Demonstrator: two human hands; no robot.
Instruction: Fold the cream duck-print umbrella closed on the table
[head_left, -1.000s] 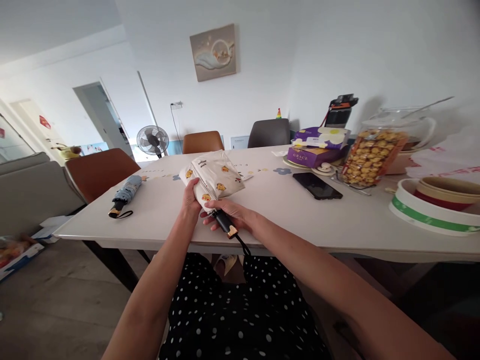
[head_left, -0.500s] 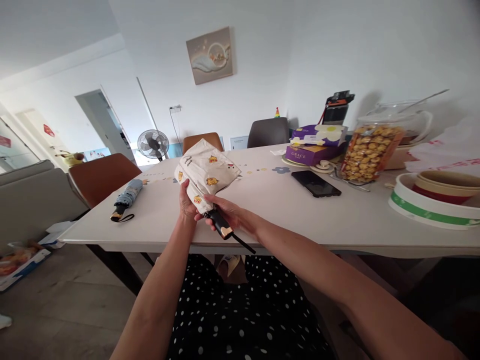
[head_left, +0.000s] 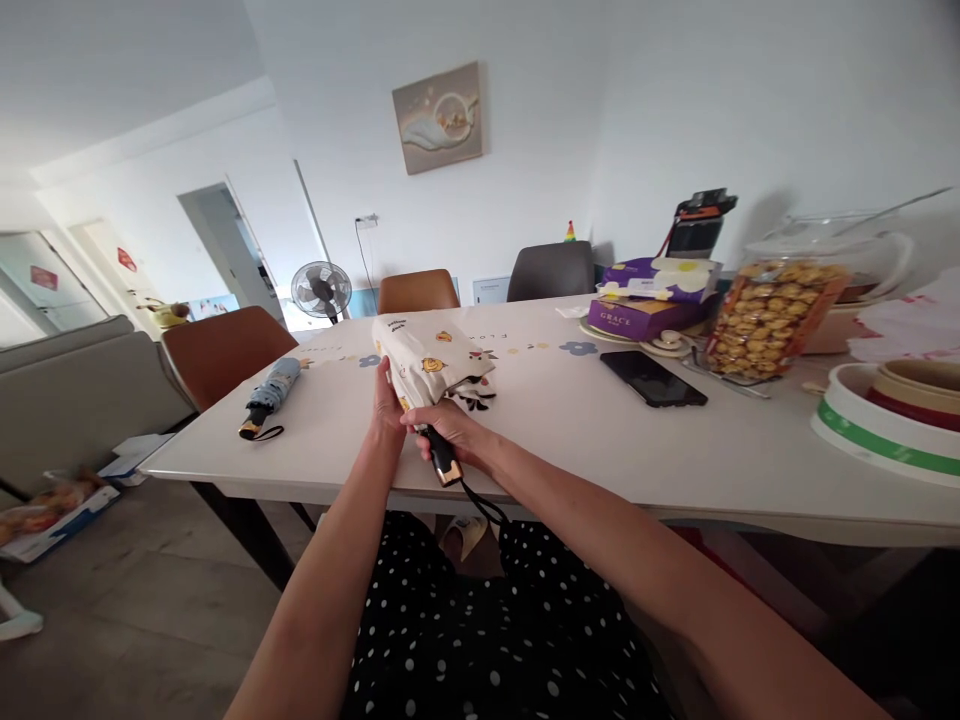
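Over the near edge of the white table (head_left: 555, 440), a cream umbrella (head_left: 429, 362) with yellow prints is held, canopy loosely gathered: the left hand (head_left: 386, 408) clasps the fabric's side; the right hand (head_left: 459, 432) grips its base beside the black handle (head_left: 441, 458). A blue umbrella (head_left: 278, 384) lies to the left, a phone (head_left: 652, 379) to the right.

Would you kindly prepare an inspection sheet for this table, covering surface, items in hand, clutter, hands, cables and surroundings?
Surface: white table with printed flowers.
Items in hand: cream umbrella, folded, canopy loose.
Clutter: blue umbrella lying left; phone, purple box, snack jar and green-striped container right.
Hands: left hand holds the canopy; right hand grips near the black handle.
Cables: one cord hanging from a wall socket.
Surroundings: fan, gray chair, wall picture.
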